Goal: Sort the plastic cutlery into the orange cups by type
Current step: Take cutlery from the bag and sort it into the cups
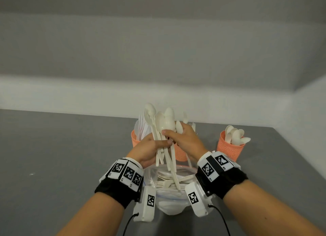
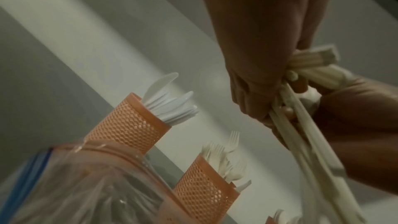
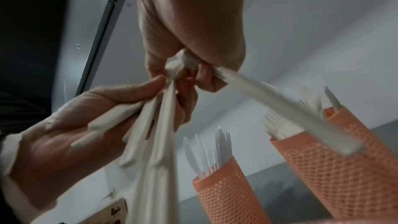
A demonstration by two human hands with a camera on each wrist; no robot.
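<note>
Above the clear zip bag (image 1: 169, 197) at the near edge of the grey worktop (image 1: 61, 147), the left hand (image 1: 151, 147) had its fingers curled round the handles of a bunch of white plastic spoons (image 1: 163, 122), while the right hand (image 1: 185, 138) pinched the spoon bowls. Light, stiff and slick, they would likely handle best by the handles. Behind stood three orange mesh cups: knives (image 2: 172, 108) toward the left, forks (image 2: 224, 159) in the middle, spoons in the right-hand cup (image 1: 230, 147).

Matt white plastic spoons (image 1: 165, 124), perforated orange plastic cups (image 1: 230, 147), a glossy clear plastic bag (image 1: 169, 198), smooth grey table (image 1: 61, 147).
</note>
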